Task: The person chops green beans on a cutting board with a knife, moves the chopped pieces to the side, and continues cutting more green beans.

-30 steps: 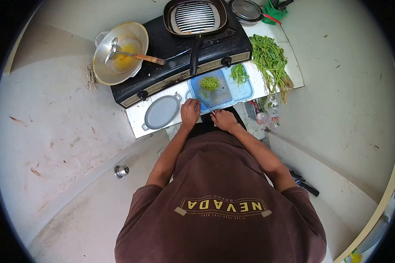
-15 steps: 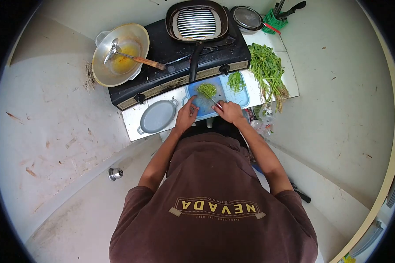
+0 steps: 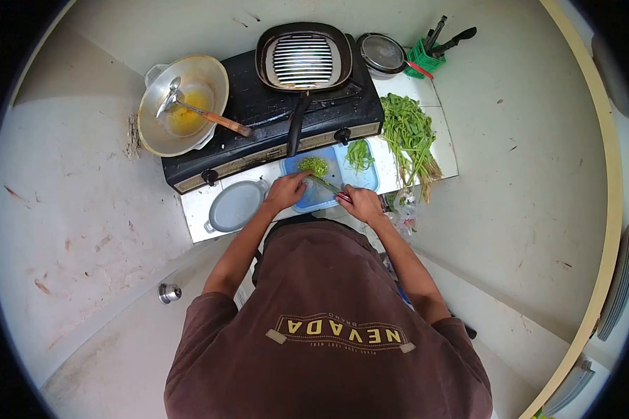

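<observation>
Knife crosses the cutting board, handle hidden in the clenched right hand. Left hand touches its left edge, fingers unclear.

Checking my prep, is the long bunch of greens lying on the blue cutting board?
No, the long bunch of greens lies on the counter right of the blue cutting board, not on it.

A wok and grill pan sit on the black stove, a grey dish beside it.
</observation>
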Demonstrator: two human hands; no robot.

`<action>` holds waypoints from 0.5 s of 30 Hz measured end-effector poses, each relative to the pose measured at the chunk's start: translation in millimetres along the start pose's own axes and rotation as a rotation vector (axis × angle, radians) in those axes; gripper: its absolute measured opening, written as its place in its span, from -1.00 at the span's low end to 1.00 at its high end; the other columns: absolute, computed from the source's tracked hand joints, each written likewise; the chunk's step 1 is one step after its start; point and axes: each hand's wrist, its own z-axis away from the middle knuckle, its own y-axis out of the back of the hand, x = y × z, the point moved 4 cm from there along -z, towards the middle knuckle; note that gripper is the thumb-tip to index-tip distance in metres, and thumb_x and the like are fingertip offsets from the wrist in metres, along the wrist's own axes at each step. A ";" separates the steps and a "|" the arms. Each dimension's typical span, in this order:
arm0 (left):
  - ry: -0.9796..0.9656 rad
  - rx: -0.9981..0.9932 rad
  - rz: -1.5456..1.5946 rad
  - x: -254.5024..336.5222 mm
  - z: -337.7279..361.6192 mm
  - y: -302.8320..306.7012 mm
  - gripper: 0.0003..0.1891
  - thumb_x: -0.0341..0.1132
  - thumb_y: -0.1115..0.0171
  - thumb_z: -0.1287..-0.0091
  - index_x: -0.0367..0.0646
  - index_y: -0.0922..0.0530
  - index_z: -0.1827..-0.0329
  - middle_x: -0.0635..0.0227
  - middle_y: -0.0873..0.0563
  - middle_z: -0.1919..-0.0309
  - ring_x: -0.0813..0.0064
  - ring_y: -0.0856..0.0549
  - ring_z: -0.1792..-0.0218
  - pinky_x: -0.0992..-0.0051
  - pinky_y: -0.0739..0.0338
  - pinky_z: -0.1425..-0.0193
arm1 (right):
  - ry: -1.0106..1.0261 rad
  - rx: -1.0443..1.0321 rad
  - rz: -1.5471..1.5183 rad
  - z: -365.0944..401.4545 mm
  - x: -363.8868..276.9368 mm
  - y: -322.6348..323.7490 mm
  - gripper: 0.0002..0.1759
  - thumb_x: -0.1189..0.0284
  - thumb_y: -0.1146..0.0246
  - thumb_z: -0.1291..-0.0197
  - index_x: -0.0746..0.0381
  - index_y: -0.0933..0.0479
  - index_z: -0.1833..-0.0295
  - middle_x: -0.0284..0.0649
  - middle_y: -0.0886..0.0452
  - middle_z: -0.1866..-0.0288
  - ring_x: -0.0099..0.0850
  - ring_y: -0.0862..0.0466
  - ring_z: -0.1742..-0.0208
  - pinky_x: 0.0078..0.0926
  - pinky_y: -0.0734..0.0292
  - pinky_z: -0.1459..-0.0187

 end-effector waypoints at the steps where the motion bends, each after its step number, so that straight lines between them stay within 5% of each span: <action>1: 0.036 -0.015 0.019 2.9 -0.4 3.3 -0.50 -0.30 -0.24 -0.41 0.12 -0.54 -0.44 0.08 -0.79 0.15 0.00 -0.77 0.18 0.11 -0.67 0.07 | 0.000 -0.001 -0.004 0.8 1.5 -1.9 -0.56 -0.01 -0.25 -0.39 0.19 -0.56 0.14 -0.02 -0.72 0.40 0.06 -0.75 0.31 0.04 -0.62 0.23; 4: 0.077 -0.161 0.101 26.5 -1.1 12.8 -0.46 -0.31 -0.24 -0.40 0.15 -0.52 -0.48 0.05 -0.80 0.16 -0.02 -0.77 0.19 0.11 -0.67 0.08 | 0.012 0.019 -0.036 0.0 3.6 -7.3 -0.58 0.03 -0.28 -0.38 0.22 -0.54 0.15 0.00 -0.72 0.36 0.06 -0.75 0.26 0.02 -0.61 0.20; 7: -0.092 -0.251 0.064 40.1 3.6 3.4 -0.43 -0.30 -0.24 -0.41 0.19 -0.48 -0.53 0.03 -0.79 0.15 -0.04 -0.77 0.20 0.09 -0.66 0.07 | 0.053 0.069 -0.092 -5.3 -0.3 -10.5 -0.59 0.07 -0.31 -0.37 0.24 -0.52 0.16 0.01 -0.72 0.33 0.05 -0.75 0.23 0.00 -0.61 0.17; 15: 0.059 -0.102 -0.129 8.7 10.0 7.7 -0.46 -0.26 -0.24 -0.43 0.15 -0.47 -0.49 0.04 -0.79 0.25 -0.04 -0.77 0.24 0.04 -0.65 0.09 | 0.065 0.023 -0.166 4.0 14.4 -10.8 -0.64 0.13 -0.33 -0.34 0.23 -0.55 0.10 0.01 -0.74 0.30 0.09 -0.75 0.21 0.04 -0.62 0.11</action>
